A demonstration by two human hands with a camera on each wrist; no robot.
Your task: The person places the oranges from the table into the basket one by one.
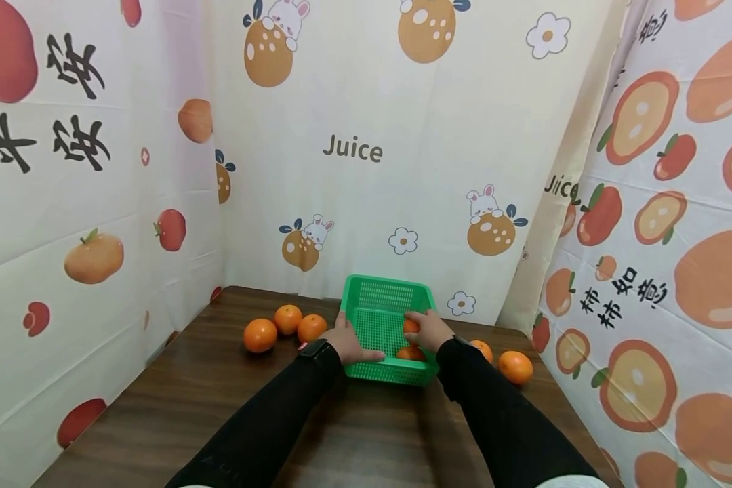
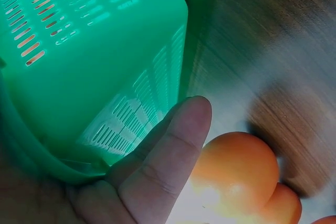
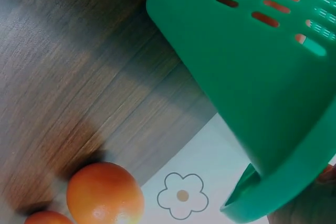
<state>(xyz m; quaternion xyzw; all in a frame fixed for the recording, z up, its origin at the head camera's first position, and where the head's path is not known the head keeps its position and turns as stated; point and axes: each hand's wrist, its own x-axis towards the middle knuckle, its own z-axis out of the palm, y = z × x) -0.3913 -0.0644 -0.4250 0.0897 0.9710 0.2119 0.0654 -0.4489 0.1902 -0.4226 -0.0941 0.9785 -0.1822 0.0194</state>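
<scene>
A green plastic basket (image 1: 378, 318) with slotted walls stands near the table's back edge. My left hand (image 1: 343, 342) lies at its front left corner, thumb stretched along the front rim and fingers straight along the left wall. In the left wrist view, a straight finger (image 2: 170, 156) runs beside the basket's outer wall (image 2: 79, 98). My right hand (image 1: 430, 331) reaches over the right wall and grips an orange (image 1: 411, 326) inside, partly hidden by the fingers. Another orange (image 1: 411, 353) lies in the basket's front right corner. The right wrist view mostly shows the basket's outside (image 3: 236, 61).
Left of the basket, three oranges (image 1: 260, 335) sit on the dark wooden table (image 1: 219, 379), close to my left hand. Two more oranges (image 1: 515, 367) lie to the right, one partly behind my right forearm. Printed cloth (image 1: 354, 203) hangs behind and on both sides.
</scene>
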